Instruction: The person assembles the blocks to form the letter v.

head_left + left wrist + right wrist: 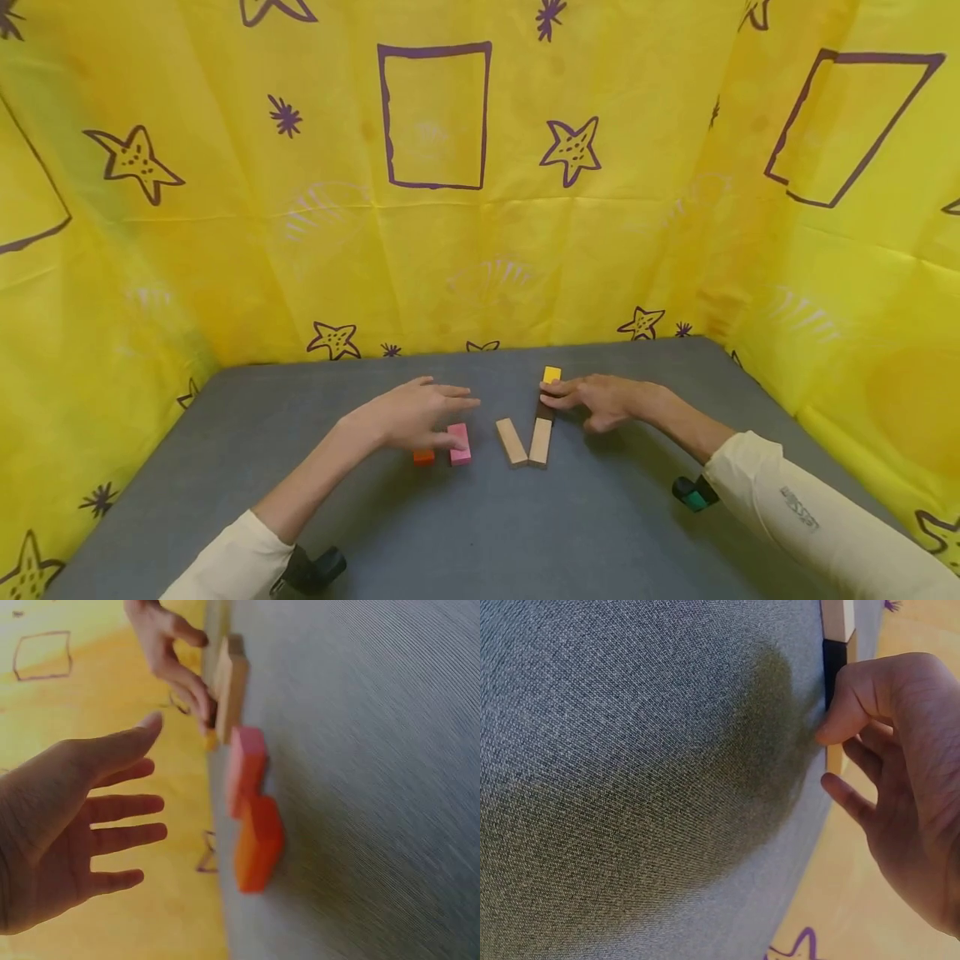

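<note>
In the head view, my left hand (412, 414) hovers with spread, fairly straight fingers over a pink block (460, 450) and an orange block (423, 457). The left wrist view shows this hand (82, 817) holding nothing and apart from both blocks. My right hand (606, 400) reaches its fingertips over a dark brown block (544, 412) and the near part of a yellow block (552, 374); its thumb is away from them. Those two lie end to end with a plain wooden block (539, 442). A second wooden block (512, 442) slants beside it, their near ends meeting in a V.
The blocks lie on a grey cloth-covered table (480, 533). Yellow fabric (337, 275) with purple stars and frames hangs around its back and sides. Dark wrist devices are under the left sleeve (232, 558) and right sleeve (810, 508).
</note>
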The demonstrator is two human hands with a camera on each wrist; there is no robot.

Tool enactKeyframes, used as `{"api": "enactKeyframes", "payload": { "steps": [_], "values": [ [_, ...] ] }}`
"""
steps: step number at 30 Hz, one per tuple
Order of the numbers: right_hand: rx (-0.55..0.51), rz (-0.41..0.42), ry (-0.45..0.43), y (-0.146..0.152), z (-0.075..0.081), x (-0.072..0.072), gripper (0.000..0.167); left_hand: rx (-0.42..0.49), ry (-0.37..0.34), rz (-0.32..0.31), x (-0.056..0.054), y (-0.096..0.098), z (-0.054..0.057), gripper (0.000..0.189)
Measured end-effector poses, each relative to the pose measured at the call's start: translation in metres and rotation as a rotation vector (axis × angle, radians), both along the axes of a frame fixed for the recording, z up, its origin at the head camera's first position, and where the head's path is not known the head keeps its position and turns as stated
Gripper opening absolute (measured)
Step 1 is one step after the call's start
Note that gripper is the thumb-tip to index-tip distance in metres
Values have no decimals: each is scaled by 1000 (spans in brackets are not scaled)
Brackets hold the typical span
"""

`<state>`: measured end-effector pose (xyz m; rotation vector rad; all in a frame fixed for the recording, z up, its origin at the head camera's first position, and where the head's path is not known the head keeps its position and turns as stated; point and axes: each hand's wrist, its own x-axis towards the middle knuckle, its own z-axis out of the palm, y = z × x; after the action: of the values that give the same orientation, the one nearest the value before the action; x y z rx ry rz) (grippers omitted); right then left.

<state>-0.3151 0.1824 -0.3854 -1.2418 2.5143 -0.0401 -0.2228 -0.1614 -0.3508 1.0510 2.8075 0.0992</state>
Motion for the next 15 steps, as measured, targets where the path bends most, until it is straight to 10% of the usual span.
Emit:
{"api": "enactKeyframes", "payload": {
  "steps": [15],
  "values": [
    [-22,-13,-9,0,-2,-2,86,126,-22,-27,-14,-8,-36,50]
  ]
}}
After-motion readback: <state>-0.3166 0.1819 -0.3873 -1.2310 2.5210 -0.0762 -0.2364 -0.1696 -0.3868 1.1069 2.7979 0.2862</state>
